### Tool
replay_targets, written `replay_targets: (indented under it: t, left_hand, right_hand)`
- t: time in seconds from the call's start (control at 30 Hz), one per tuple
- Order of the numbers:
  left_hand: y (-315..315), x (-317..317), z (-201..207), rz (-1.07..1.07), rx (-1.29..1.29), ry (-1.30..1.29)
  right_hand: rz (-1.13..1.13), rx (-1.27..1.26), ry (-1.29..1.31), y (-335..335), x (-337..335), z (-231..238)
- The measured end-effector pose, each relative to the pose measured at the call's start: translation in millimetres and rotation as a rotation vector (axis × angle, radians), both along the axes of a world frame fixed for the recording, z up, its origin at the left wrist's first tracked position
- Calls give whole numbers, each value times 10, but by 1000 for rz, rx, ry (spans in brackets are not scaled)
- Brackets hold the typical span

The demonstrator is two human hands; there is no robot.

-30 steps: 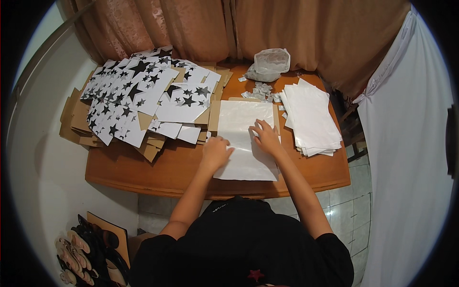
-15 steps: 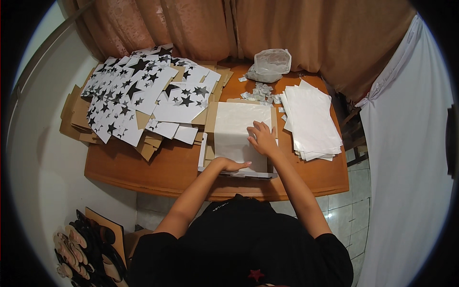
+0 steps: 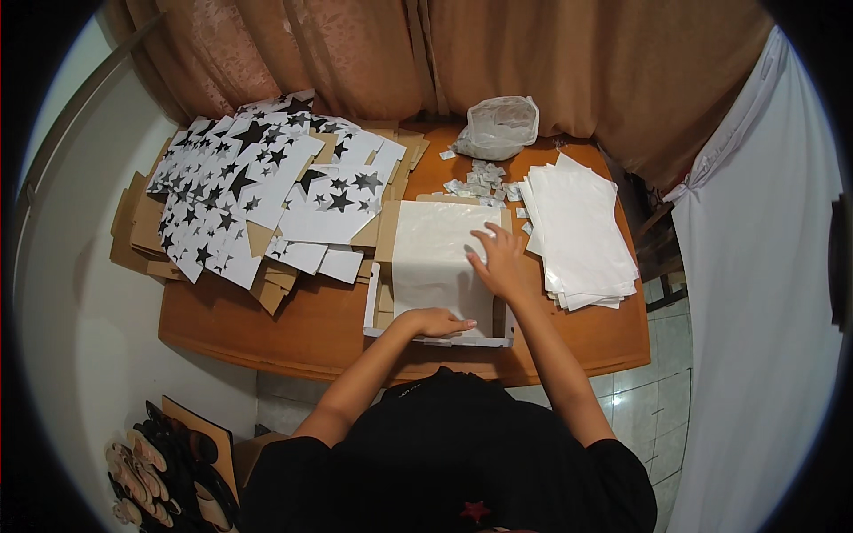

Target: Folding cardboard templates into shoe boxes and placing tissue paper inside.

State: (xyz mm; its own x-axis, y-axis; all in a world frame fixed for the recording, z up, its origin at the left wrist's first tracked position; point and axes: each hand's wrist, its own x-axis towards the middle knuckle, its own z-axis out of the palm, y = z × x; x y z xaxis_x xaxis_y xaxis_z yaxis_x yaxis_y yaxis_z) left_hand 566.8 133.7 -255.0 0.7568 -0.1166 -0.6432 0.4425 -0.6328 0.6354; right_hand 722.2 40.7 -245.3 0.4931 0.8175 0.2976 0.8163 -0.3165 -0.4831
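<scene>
An open cardboard box (image 3: 380, 298), white outside and brown inside, lies on the table in front of me. A white sheet of paper (image 3: 431, 253) runs from inside the box up over its far flap. My left hand (image 3: 440, 322) rests at the front wall, fingers stretched out across the paper's near end. Over the right part of the sheet is my right hand (image 3: 498, 262), its fingers spread and slightly bent. Whether its fingertips touch the paper is hard to tell. Neither hand grips anything visible.
Flat star-printed cardboard pieces (image 3: 240, 191) are heaped on the left of the wooden table (image 3: 249, 324). At right lies a stack of white paper (image 3: 582, 235). Several small sachets (image 3: 480, 182) are scattered beyond the box, near a clear plastic bag (image 3: 498, 129). Brown curtains (image 3: 506, 53) hang behind.
The whole view has shifted slightly, so the table sits a little lower. My right hand has moved slightly rightward over the sheet; my left hand stays at the front wall.
</scene>
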Motion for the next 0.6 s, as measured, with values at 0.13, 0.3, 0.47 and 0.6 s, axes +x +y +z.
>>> replay_targets:
  t: [0.13, 0.3, 0.47, 0.6]
  left_hand:
    - [142, 171, 250, 194, -122, -653]
    - [484, 743, 263, 313, 241, -997]
    - [679, 1225, 60, 250, 539, -813]
    - [686, 1297, -25, 169, 551, -670]
  right_hand:
    - [-75, 201, 46, 20, 492, -65]
    - [-229, 27, 70, 273, 1017, -74]
    - [-241, -140, 213, 610, 1502, -192]
    - [-140, -422, 123, 802, 1770, -439]
